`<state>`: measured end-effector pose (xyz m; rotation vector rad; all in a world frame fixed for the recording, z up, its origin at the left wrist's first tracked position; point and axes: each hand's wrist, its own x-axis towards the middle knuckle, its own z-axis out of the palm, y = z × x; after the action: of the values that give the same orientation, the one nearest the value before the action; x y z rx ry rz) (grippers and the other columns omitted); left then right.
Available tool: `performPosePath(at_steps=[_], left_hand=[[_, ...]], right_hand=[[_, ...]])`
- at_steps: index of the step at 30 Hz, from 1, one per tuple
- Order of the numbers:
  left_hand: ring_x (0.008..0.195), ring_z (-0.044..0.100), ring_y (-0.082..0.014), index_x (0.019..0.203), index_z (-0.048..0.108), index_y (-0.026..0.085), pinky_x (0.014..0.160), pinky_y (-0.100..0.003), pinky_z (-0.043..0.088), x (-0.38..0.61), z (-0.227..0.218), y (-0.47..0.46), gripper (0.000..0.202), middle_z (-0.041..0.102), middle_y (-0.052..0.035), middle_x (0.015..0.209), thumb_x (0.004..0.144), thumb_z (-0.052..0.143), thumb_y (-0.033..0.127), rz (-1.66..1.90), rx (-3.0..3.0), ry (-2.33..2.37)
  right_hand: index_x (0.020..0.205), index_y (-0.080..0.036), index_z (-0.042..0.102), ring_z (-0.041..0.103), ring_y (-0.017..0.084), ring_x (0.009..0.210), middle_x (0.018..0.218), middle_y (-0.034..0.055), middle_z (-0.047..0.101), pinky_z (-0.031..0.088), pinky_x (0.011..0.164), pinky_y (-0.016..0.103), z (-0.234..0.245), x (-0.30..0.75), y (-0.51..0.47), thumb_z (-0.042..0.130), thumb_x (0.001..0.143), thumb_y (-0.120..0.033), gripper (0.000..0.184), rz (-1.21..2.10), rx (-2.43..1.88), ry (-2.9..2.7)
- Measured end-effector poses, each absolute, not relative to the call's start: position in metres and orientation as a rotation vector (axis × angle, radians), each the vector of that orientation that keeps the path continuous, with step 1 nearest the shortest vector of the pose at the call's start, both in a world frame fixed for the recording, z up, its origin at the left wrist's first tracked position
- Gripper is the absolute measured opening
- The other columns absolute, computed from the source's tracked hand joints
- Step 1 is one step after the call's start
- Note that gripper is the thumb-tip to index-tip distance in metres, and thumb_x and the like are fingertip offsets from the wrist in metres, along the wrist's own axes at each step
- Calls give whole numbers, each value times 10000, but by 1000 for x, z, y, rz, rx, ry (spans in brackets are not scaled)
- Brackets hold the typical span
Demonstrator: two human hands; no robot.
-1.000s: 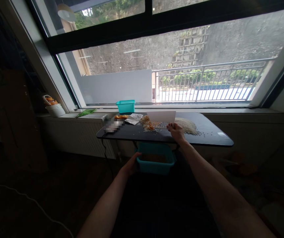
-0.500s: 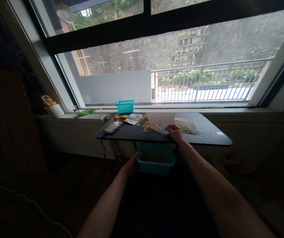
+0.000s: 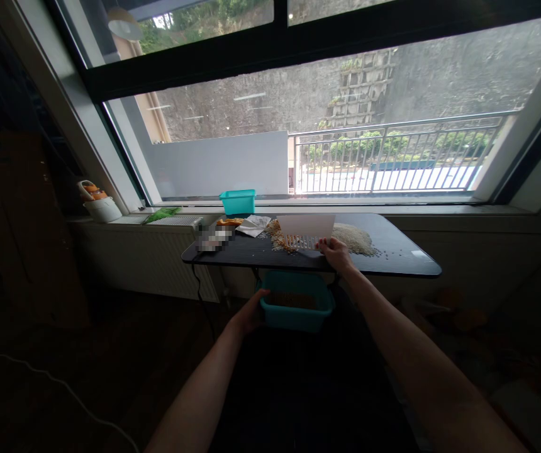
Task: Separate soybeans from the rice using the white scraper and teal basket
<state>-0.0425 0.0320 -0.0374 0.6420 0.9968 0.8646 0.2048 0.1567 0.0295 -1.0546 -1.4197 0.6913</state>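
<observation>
My left hand (image 3: 252, 311) grips the left rim of a teal plastic bin (image 3: 299, 319), held below the table's front edge. Brown grain-like contents (image 3: 294, 300) lie in its bottom, too dark to identify. Over the table, my right hand (image 3: 336, 253) is closed on the lower right part of a pale flat sheet with a slotted, comb-like lower edge (image 3: 307, 225). Orange-yellow kernels (image 3: 276, 236) are heaped at the sheet's left and show through its slots. To its right spreads a pile of white rice-like grains (image 3: 353, 239).
The dark table (image 3: 402, 255) stands under the window. A second teal bin (image 3: 238, 202) is by the sill, behind a white crumpled cloth or paper (image 3: 253, 226) and an orange item (image 3: 229, 222). A radiator (image 3: 157, 251) and a white pot (image 3: 103, 209) are at the left.
The slotted sheet in my right hand has shifted slightly and its lower edge sits a little differently against the kernels. My left hand and the bin stay in place.
</observation>
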Motion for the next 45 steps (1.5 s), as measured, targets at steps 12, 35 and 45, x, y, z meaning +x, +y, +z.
performPosePath(at_steps=[12,35,45], left_hand=[[845,615,-228,1100,536,179,689,-329,497,-41,-33,32,450,654,-78,892,759,454,462,839,650,1008],[861,615,-233,1067,539,181,704,-332,502,-41,-34,33,429,649,-79,895,743,481,458,852,645,1030],[852,612,-229,1020,552,181,691,-325,500,-42,-37,33,413,649,-72,866,734,482,471,854,654,1042]], right_hand=[[650,-195,511,605,176,701,687,30,617,495,680,338,42,222,125,645,608,-527,361,791,-987,-1338],[665,-195,543,611,181,715,680,28,623,493,715,345,42,210,117,629,629,-533,351,828,-923,-1462],[689,-191,593,618,196,731,710,39,650,504,726,378,48,207,102,650,592,-564,390,899,-924,-1526]])
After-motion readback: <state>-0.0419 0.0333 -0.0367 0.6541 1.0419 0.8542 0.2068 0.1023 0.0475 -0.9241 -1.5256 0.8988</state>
